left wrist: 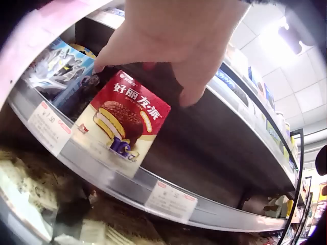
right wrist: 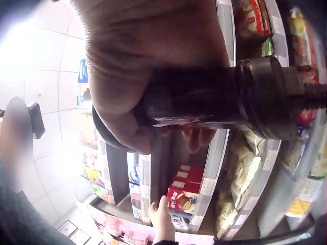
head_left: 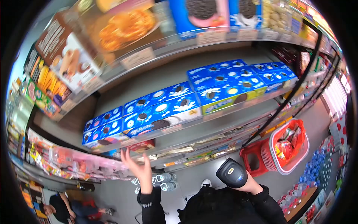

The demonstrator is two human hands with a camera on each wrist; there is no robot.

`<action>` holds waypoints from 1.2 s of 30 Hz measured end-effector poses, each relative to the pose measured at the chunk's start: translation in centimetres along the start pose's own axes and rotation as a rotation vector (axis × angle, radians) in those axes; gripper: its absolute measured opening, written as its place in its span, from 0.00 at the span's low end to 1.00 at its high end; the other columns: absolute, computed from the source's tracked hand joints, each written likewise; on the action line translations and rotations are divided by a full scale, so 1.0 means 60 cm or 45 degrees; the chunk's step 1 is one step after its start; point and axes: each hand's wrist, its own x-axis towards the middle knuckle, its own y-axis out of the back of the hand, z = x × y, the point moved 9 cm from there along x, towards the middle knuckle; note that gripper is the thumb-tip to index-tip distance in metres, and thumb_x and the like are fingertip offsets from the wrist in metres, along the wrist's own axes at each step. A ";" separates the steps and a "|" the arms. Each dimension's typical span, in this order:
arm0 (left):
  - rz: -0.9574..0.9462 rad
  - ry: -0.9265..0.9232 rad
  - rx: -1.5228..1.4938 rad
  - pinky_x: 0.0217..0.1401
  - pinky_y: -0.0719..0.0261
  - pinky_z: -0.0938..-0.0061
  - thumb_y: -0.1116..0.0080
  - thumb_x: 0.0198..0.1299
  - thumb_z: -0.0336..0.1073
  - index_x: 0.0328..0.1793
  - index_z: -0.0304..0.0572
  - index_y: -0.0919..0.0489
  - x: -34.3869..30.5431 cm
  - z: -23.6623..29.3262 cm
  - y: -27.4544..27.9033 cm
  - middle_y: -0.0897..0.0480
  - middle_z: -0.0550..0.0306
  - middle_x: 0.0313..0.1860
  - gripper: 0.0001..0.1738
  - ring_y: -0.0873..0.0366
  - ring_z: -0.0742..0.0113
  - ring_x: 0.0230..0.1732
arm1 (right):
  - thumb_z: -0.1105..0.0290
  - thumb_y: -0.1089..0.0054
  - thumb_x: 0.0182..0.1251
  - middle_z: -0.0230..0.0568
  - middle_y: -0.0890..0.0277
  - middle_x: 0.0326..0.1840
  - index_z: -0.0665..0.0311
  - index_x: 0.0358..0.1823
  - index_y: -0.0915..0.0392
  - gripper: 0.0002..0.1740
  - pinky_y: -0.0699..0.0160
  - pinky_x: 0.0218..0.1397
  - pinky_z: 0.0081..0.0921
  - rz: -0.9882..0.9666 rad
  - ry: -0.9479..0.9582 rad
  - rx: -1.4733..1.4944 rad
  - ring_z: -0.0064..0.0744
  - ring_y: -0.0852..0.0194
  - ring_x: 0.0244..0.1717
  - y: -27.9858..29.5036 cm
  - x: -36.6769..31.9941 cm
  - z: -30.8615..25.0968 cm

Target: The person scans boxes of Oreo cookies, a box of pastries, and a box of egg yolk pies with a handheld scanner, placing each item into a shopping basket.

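Observation:
My left hand point(head_left: 141, 168) reaches toward a lower shelf with its fingers spread. In the left wrist view its thumb and fingers arch over the top of a red and cream box of chocolate pies point(left wrist: 122, 122), a fingertip just off the box's right side. More of these red boxes point(right wrist: 187, 178) stand in a row behind the front one in the right wrist view. My right hand point(right wrist: 148, 41) grips the dark handle of a barcode scanner point(head_left: 232, 173); a ribbed cable end point(right wrist: 312, 97) sticks out of the handle's base.
Blue cookie boxes point(head_left: 160, 112) line the shelf above. A price-tag rail point(left wrist: 122, 178) edges the pie shelf. A blue toy-like package point(left wrist: 59, 76) sits left of the pies. On the right, a shopping basket point(head_left: 265, 156) stands by a red stool point(head_left: 249, 166). Another person point(head_left: 59, 209) sits at lower left.

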 end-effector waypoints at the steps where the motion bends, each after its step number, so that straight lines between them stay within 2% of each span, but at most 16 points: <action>1: -0.015 -0.021 -0.047 0.61 0.45 0.64 0.45 0.50 0.28 0.57 0.35 0.38 -0.014 0.020 0.014 0.41 0.42 0.59 0.27 0.44 0.49 0.61 | 0.71 0.33 0.40 0.38 0.27 0.45 0.67 0.48 0.31 0.29 0.34 0.52 0.25 0.046 -0.003 0.008 0.26 0.30 0.47 0.014 -0.011 0.003; 3: -0.030 -0.076 -0.171 0.57 0.40 0.63 0.52 0.48 0.23 0.50 0.34 0.32 -0.053 0.059 0.013 0.33 0.42 0.52 0.19 0.36 0.50 0.55 | 0.71 0.33 0.39 0.39 0.27 0.46 0.67 0.48 0.31 0.29 0.34 0.53 0.25 0.084 -0.099 0.092 0.26 0.31 0.47 0.040 -0.040 0.016; 5: -0.351 0.107 -0.532 0.48 0.32 0.69 0.53 0.49 0.22 0.41 0.33 0.28 -0.110 0.065 -0.048 0.25 0.47 0.40 0.11 0.27 0.57 0.42 | 0.70 0.33 0.41 0.39 0.27 0.46 0.66 0.49 0.31 0.29 0.35 0.54 0.25 0.109 -0.074 0.155 0.26 0.31 0.47 0.068 -0.071 0.015; 7: -0.612 0.161 -0.638 0.37 0.29 0.74 0.54 0.49 0.21 0.34 0.33 0.27 -0.171 0.113 -0.112 0.23 0.52 0.28 0.06 0.25 0.62 0.30 | 0.70 0.34 0.43 0.40 0.27 0.46 0.67 0.49 0.32 0.29 0.35 0.53 0.26 0.191 -0.023 0.154 0.26 0.31 0.47 0.101 -0.106 0.018; 8: -0.665 0.026 -0.683 0.34 0.28 0.75 0.53 0.51 0.22 0.32 0.34 0.26 -0.193 0.161 -0.131 0.24 0.53 0.25 0.05 0.25 0.65 0.27 | 0.69 0.35 0.43 0.41 0.27 0.46 0.67 0.50 0.33 0.29 0.34 0.53 0.26 0.214 -0.011 0.112 0.28 0.31 0.47 0.120 -0.126 0.021; 11: -1.007 0.058 -0.872 0.34 0.28 0.77 0.53 0.52 0.23 0.33 0.34 0.26 -0.287 0.272 -0.205 0.23 0.53 0.27 0.05 0.25 0.65 0.28 | 0.69 0.36 0.45 0.45 0.28 0.45 0.66 0.50 0.34 0.29 0.33 0.52 0.28 0.295 0.018 -0.048 0.34 0.29 0.47 0.179 -0.201 0.043; 13: -1.130 -0.056 -0.851 0.35 0.27 0.77 0.53 0.52 0.24 0.35 0.34 0.25 -0.328 0.378 -0.222 0.22 0.53 0.28 0.06 0.24 0.65 0.29 | 0.69 0.35 0.44 0.46 0.28 0.45 0.66 0.50 0.34 0.28 0.33 0.51 0.28 0.442 -0.014 -0.076 0.37 0.29 0.47 0.229 -0.252 0.054; 15: -1.381 -0.119 -0.950 0.36 0.27 0.76 0.52 0.51 0.24 0.37 0.36 0.25 -0.399 0.464 -0.250 0.22 0.53 0.28 0.08 0.23 0.65 0.31 | 0.69 0.35 0.43 0.46 0.27 0.45 0.66 0.49 0.33 0.28 0.33 0.50 0.28 0.500 -0.090 -0.049 0.37 0.29 0.47 0.270 -0.308 0.082; 18: -1.578 -0.185 -1.013 0.36 0.26 0.75 0.52 0.51 0.25 0.39 0.37 0.25 -0.485 0.578 -0.275 0.22 0.54 0.28 0.09 0.22 0.65 0.31 | 0.71 0.34 0.42 0.44 0.27 0.44 0.66 0.49 0.33 0.29 0.33 0.51 0.27 0.719 -0.195 0.017 0.33 0.28 0.46 0.336 -0.402 0.146; 23: -1.672 -0.254 -1.039 0.35 0.27 0.76 0.52 0.52 0.26 0.41 0.37 0.25 -0.591 0.713 -0.328 0.22 0.55 0.27 0.10 0.23 0.66 0.29 | 0.72 0.35 0.43 0.41 0.26 0.42 0.66 0.48 0.31 0.27 0.32 0.49 0.25 0.925 -0.276 0.048 0.30 0.28 0.45 0.421 -0.531 0.175; 27: -1.748 -0.126 -1.042 0.34 0.28 0.77 0.52 0.52 0.26 0.44 0.36 0.27 -0.650 0.775 -0.412 0.22 0.54 0.27 0.12 0.24 0.69 0.30 | 0.72 0.35 0.43 0.40 0.26 0.42 0.66 0.48 0.31 0.26 0.32 0.49 0.25 0.986 -0.356 0.111 0.28 0.28 0.44 0.460 -0.616 0.224; 29: -1.737 -0.233 -0.927 0.34 0.27 0.76 0.51 0.52 0.27 0.43 0.36 0.26 -0.660 0.811 -0.447 0.22 0.51 0.28 0.11 0.23 0.66 0.31 | 0.72 0.35 0.42 0.40 0.26 0.42 0.66 0.46 0.30 0.26 0.32 0.48 0.25 1.010 -0.443 0.175 0.28 0.28 0.43 0.473 -0.644 0.245; 31: -1.719 -0.356 -0.894 0.37 0.26 0.71 0.51 0.51 0.29 0.40 0.36 0.25 -0.680 0.841 -0.491 0.22 0.47 0.30 0.10 0.23 0.57 0.33 | 0.72 0.34 0.42 0.40 0.26 0.41 0.66 0.45 0.30 0.25 0.31 0.47 0.25 1.070 -0.463 0.175 0.27 0.28 0.42 0.486 -0.660 0.252; 32: -1.726 -0.359 -0.880 0.37 0.26 0.71 0.51 0.51 0.29 0.40 0.36 0.25 -0.692 0.850 -0.519 0.22 0.47 0.30 0.10 0.23 0.57 0.33 | 0.72 0.34 0.41 0.39 0.26 0.41 0.67 0.45 0.30 0.25 0.31 0.47 0.25 1.086 -0.493 0.178 0.27 0.28 0.43 0.491 -0.668 0.260; 34: -1.676 -0.604 -0.777 0.39 0.27 0.65 0.51 0.49 0.30 0.38 0.37 0.23 -0.715 0.880 -0.557 0.22 0.44 0.32 0.10 0.24 0.50 0.36 | 0.72 0.34 0.41 0.39 0.26 0.41 0.67 0.46 0.31 0.26 0.32 0.48 0.24 1.134 -0.546 0.198 0.27 0.29 0.43 0.499 -0.678 0.270; 36: -1.718 -0.716 -0.687 0.41 0.27 0.63 0.52 0.49 0.30 0.37 0.37 0.23 -0.737 0.901 -0.585 0.22 0.43 0.32 0.11 0.25 0.49 0.37 | 0.71 0.32 0.40 0.38 0.26 0.41 0.67 0.46 0.32 0.28 0.31 0.48 0.25 1.137 -0.560 0.225 0.27 0.29 0.43 0.507 -0.680 0.275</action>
